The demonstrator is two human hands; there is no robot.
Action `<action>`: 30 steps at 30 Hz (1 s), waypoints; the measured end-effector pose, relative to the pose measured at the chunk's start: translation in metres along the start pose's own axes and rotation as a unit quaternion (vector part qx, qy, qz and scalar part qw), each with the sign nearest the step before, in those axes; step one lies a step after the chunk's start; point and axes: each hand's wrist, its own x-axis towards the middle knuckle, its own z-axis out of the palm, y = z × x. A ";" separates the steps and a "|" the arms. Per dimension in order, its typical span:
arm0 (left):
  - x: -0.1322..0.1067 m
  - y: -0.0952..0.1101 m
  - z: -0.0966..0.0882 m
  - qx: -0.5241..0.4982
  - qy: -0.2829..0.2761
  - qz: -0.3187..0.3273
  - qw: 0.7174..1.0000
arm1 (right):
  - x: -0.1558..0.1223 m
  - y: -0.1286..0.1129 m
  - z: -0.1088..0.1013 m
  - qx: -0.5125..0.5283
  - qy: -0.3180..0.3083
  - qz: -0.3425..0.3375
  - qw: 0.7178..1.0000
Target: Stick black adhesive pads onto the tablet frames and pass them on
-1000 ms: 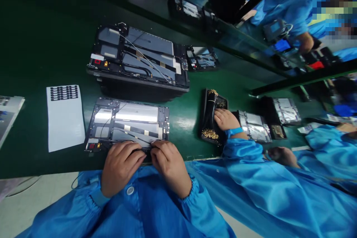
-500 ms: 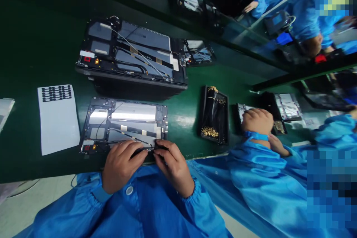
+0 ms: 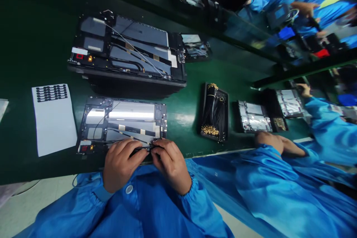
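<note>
My left hand (image 3: 124, 164) and my right hand (image 3: 170, 165) rest on the near edge of an opened tablet frame (image 3: 122, 117), lying flat on the green bench. Between my fingertips I pinch a thin black cable (image 3: 145, 149), and my fingers hide its end. Further cables with tan tape strips cross the frame's silver inner panels. Behind it, a second opened tablet frame (image 3: 125, 48) sits raised on a black stand. To the left lies a white sheet of black adhesive pads (image 3: 52, 128).
A black tray of gold-tipped cables (image 3: 214, 113) and several metal tablet panels (image 3: 253, 116) lie to the right. A co-worker's hand (image 3: 267, 139) is at the bench edge. A white sheet's corner (image 3: 2, 109) shows far left. A glass panel (image 3: 245, 29) along the back reflects the bench.
The view has shifted slightly, moving the bench contents left. My hands stay on the cable. The co-worker's hand has moved off the metal panel toward the bench edge.
</note>
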 end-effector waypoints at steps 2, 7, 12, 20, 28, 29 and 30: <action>0.000 -0.001 0.000 -0.003 0.001 0.000 1.000 | 0.000 0.000 0.000 -0.004 0.003 0.000 1.000; 0.002 0.000 0.000 -0.002 0.003 0.001 1.000 | -0.001 0.002 0.000 0.001 -0.012 -0.001 1.000; 0.003 0.001 -0.001 0.006 -0.005 0.001 1.000 | -0.003 0.003 0.002 0.001 -0.011 -0.003 1.000; 0.004 0.003 -0.001 0.018 -0.020 -0.025 0.999 | -0.027 0.007 0.015 0.027 0.040 -0.022 0.999; 0.002 -0.002 -0.008 -0.025 -0.039 -0.015 0.999 | -0.036 0.007 0.022 -0.019 0.051 -0.040 0.998; 0.001 -0.003 -0.011 -0.042 -0.042 -0.012 0.998 | -0.034 0.005 0.022 -0.019 0.047 -0.038 0.998; 0.000 -0.004 -0.015 -0.057 -0.040 -0.011 0.998 | -0.033 0.003 0.022 -0.021 0.042 -0.037 0.998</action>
